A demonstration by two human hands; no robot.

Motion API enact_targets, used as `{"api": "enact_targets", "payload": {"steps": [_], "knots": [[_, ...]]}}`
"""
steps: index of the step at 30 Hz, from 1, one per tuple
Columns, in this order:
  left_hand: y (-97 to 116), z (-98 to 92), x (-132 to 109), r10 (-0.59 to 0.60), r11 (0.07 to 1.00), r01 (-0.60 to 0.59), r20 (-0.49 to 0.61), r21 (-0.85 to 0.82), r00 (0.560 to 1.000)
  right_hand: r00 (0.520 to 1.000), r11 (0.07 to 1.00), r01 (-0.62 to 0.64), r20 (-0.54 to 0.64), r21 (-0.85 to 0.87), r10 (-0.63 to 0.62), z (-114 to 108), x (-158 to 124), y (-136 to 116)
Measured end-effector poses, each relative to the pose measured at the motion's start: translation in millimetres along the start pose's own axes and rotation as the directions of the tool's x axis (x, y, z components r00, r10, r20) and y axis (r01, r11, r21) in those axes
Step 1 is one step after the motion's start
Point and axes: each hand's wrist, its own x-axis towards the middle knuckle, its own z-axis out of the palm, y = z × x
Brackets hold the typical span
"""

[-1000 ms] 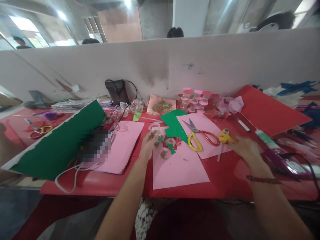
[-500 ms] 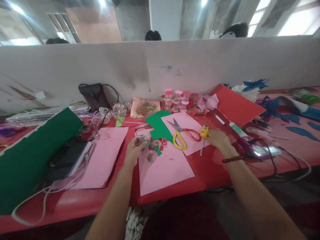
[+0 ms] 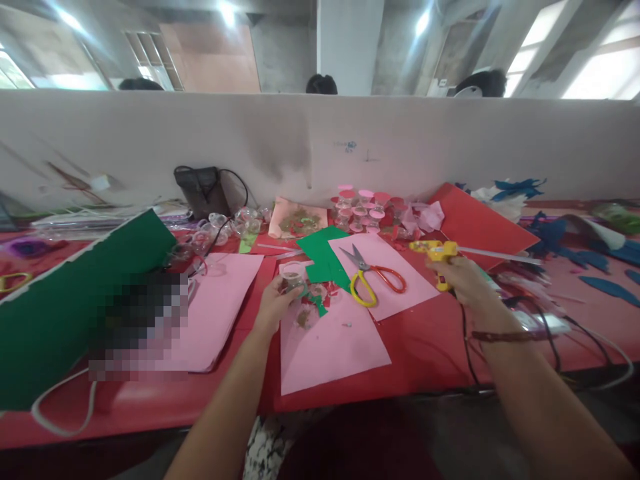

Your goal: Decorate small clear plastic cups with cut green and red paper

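Left hand (image 3: pixel 273 308), fingers closed round a small clear cup (image 3: pixel 293 273) over pink paper (image 3: pixel 335 347) mid-counter, right hand (image 3: pixel 463 280) gripping a yellow glue gun (image 3: pixel 434 250) above the counter (image 3: pixel 430 347), right of the scissors (image 3: pixel 373 279)

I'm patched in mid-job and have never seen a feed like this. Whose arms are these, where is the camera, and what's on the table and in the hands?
No machine here: the two bare arms belong to a person, and the one camera sits on their head, looking forward and down. The left hand grips a small clear cup. The right hand holds a yellow glue gun above the red table. On the table lie pink paper sheets, green paper, scissors with one yellow and one red handle, and a cluster of pink-lidded cups.
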Motion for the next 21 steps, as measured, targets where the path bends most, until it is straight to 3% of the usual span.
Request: {"api": "enact_targets", "payload": {"steps": [1, 2, 3, 5, 7, 9, 12, 18, 21], "knots": [[0, 0.1, 0, 0.0, 1.0, 0.0, 0.005, -0.014, 1.0, 0.999, 0.992, 0.017, 0.044, 0.126, -0.022, -7, -2, -12], [1, 0.1, 0, -0.001, 1.0, 0.001, 0.004, -0.027, 1.0, 0.988, 0.883, -0.032, 0.15, 0.469, -0.044, -14, -6, -27], [1, -0.3, 0, -0.003, 0.999, 0.003, -0.001, -0.037, 1.0, 0.965, 0.674, -0.12, 0.244, 0.729, -0.092, -19, -11, -43], [0, -1.3, 0, -0.016, 0.999, 0.016, -0.015, -0.051, 1.0, 0.911, 0.306, -0.276, 0.349, 0.911, -0.218, -24, -24, -78], [-1, -2.0, 0, -0.035, 0.997, 0.034, -0.016, -0.076, 0.999, 0.855, 0.134, -0.344, 0.369, 0.929, -0.364, -20, -38, -111], [-1, -1.8, 0, -0.04, 0.994, 0.04, 0.001, -0.1, 0.999, 0.795, 0.044, -0.378, 0.348, 0.925, -0.496, -9, -47, -136], [0, 0.0, -1, -0.041, 0.994, 0.043, 0.018, -0.101, 0.999, 0.765, -0.066, -0.4, 0.293, 0.914, -0.574, 16, -51, -159], [2, 2.6, -1, -0.036, 0.995, 0.036, 0.001, -0.098, 0.999, 0.712, -0.043, -0.45, 0.33, 0.892, -0.62, 64, -46, -169], [1, 1.7, 0, -0.031, 0.997, 0.029, -0.018, -0.068, 0.999, 0.744, -0.042, -0.413, 0.31, 0.91, -0.592, 78, -45, -166]]}}
